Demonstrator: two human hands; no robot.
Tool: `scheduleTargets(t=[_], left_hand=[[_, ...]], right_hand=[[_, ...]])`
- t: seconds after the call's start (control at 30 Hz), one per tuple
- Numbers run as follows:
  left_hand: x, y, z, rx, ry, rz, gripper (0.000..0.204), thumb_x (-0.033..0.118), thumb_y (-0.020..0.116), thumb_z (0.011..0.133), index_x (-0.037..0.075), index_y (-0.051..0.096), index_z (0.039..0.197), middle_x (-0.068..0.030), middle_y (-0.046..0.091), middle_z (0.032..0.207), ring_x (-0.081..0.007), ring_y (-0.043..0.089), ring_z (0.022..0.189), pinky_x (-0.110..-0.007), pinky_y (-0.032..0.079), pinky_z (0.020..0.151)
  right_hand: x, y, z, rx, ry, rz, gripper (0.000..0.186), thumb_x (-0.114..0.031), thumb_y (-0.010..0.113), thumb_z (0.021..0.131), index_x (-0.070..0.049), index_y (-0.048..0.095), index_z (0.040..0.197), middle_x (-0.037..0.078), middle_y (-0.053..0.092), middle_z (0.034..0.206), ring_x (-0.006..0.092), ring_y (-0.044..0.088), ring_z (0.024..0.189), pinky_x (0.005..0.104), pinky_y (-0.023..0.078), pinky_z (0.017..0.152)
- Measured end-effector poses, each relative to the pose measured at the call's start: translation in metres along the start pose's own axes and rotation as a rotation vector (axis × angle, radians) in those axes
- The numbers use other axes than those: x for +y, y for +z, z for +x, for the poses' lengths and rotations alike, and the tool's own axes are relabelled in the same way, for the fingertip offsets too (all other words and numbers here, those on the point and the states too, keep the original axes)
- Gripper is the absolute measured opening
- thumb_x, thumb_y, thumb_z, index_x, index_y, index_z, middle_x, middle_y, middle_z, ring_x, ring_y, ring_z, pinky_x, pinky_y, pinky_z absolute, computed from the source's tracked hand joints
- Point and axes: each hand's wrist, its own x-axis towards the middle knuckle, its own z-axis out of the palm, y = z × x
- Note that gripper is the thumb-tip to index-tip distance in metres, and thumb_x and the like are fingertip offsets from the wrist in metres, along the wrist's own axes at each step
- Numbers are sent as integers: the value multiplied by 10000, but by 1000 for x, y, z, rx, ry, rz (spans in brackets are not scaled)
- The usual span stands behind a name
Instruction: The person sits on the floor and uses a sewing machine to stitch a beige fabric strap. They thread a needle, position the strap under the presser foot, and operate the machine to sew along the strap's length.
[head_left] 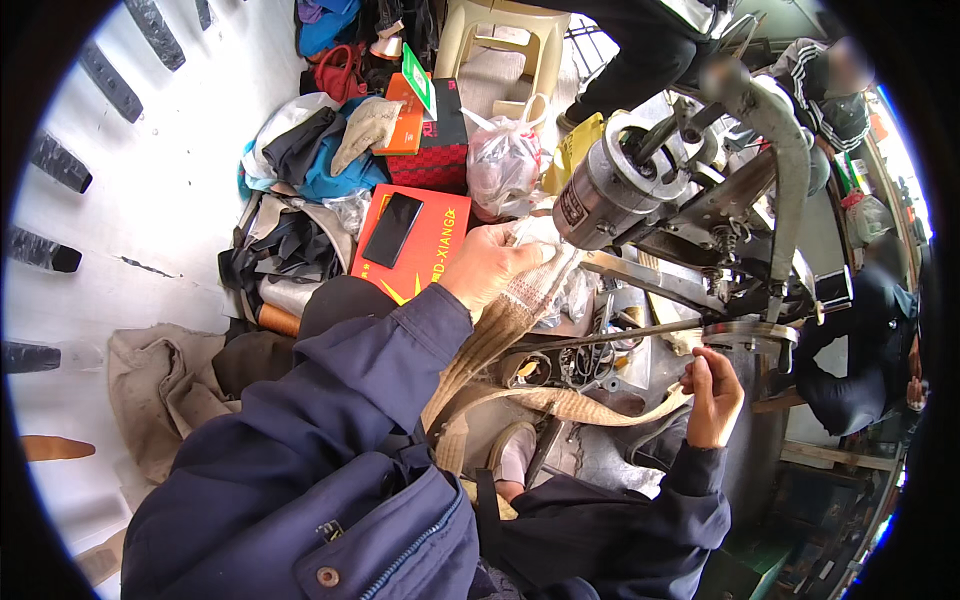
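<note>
My left hand (pixel 488 268) is closed on a beige ribbed cloth (pixel 490 335), its whitish upper part bunched at my fingers beside the machine's metal cylinder. The cloth runs down toward my lap. My right hand (pixel 714 397) is lower and to the right, fingers curled in, with the end of a beige woven strap (pixel 590 406) at its fingertips. That strap sags in a curve from my lap to the hand. Above both hands stands a metal machine (pixel 625 185) with a cylinder, levers and a spring; it looks like a shoe-repair sewing machine. Its round plate (pixel 750 330) is just above my right hand.
Left of my left hand, a black phone (pixel 393 230) lies on a red box (pixel 440 222). Behind are a plastic bag (pixel 505 160), piled clothes (pixel 300 150) and a cream stool (pixel 545 45). Small tools (pixel 590 365) lie beneath the machine. Other people are at the back and right.
</note>
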Motion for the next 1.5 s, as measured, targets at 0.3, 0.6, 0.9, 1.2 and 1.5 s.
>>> scheduleTargets(t=[0.3,0.6,0.9,1.2,1.5], left_hand=[[-3,7,-5,59,66,27,361,118,693,876,-9,641,1209,-47,698,1078,-90,646,935,-245,499,841],[12,18,-11,139,26,54,333,90,692,870,-32,639,1176,-71,702,1048,-125,659,901,-279,517,816],[6,11,-5,74,35,-17,312,82,696,873,-34,647,1159,-64,700,1044,-114,655,893,-274,517,806],[13,-8,4,-46,-71,73,319,131,696,882,10,664,1175,-26,694,1063,-85,635,939,-258,482,878],[16,-8,4,-59,-85,80,294,134,694,882,12,674,1148,-31,698,1041,-90,646,909,-255,493,850]], right_hand=[[-28,36,7,52,-139,-2,164,-57,584,950,26,669,1063,43,651,922,119,606,846,236,476,788],[-70,152,60,-94,-313,262,318,-54,656,881,37,591,1179,97,649,1105,176,589,1049,311,448,931],[-59,134,53,-154,-245,263,269,-95,697,870,48,660,1095,86,686,1038,145,603,1017,289,444,929],[17,-29,49,260,-11,-549,263,-198,706,889,14,626,1022,77,670,863,168,630,733,292,502,677],[42,-52,58,331,86,-709,321,-279,744,847,13,625,908,87,656,754,192,629,688,341,503,660]])
